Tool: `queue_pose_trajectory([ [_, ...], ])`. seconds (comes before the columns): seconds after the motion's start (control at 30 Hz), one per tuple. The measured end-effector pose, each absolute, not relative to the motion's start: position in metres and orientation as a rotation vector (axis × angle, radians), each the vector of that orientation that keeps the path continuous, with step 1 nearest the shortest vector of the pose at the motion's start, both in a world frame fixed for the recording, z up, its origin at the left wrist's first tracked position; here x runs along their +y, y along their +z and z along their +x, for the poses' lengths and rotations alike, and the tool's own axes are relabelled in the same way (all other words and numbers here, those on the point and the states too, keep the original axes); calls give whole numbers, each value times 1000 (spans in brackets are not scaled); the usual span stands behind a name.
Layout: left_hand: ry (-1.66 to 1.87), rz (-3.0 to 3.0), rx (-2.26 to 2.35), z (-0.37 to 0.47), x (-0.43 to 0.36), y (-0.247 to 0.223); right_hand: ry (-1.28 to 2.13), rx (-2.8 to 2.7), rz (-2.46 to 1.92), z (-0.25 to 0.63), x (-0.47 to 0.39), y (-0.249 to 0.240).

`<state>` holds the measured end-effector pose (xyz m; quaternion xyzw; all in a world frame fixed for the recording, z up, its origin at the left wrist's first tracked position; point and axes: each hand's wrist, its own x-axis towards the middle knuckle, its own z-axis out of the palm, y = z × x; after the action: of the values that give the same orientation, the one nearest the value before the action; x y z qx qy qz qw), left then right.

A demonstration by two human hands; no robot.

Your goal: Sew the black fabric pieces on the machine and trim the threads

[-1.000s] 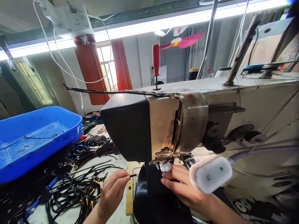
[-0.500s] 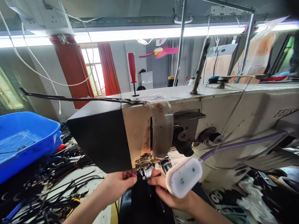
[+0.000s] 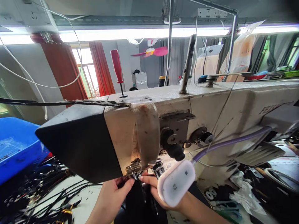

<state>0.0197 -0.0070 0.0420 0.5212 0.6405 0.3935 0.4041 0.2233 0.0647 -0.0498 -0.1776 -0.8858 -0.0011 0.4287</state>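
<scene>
A sewing machine (image 3: pixel 116 124) with a pale body and a black end cover fills the middle of the view. Under its presser foot (image 3: pixel 135 174), black fabric (image 3: pixel 135 202) runs down toward me. My left hand (image 3: pixel 114 194) pinches the fabric's left side between thumb and fingers, right by the foot. From the other side, my right hand (image 3: pixel 155 188) has its fingers closed on the fabric, fingertips close to the left thumb. A white oval lamp (image 3: pixel 177 183) on a purple flexible neck covers part of the right hand. The fabric's gripped edges are mostly hidden.
At left stands a blue plastic bin (image 3: pixel 16 143), with black strips (image 3: pixel 60 199) scattered on the table before it. A red-handled screwdriver (image 3: pixel 116 67) stands upright on the machine. Scissors (image 3: pixel 226 208) and crumpled white plastic (image 3: pixel 247 193) lie at right.
My right hand has come in closer to the left one at the presser foot. The view has shifted, so the machine sits further left. Both hands stay at the fabric.
</scene>
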Motion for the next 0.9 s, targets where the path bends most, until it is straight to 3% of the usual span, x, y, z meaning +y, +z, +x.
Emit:
queue_pose_trajectory([
  [0.23,1262,1190,1523,28,-9,33,-27,-2173,-486,216,70,-65],
  [0.57,1283,1139,1521,29,-5,24,40,-2208,-469,210,83,-93],
  [0.9,1314,1138,1595,31,-7,19,-1,-2313,-441,215,72,-62],
])
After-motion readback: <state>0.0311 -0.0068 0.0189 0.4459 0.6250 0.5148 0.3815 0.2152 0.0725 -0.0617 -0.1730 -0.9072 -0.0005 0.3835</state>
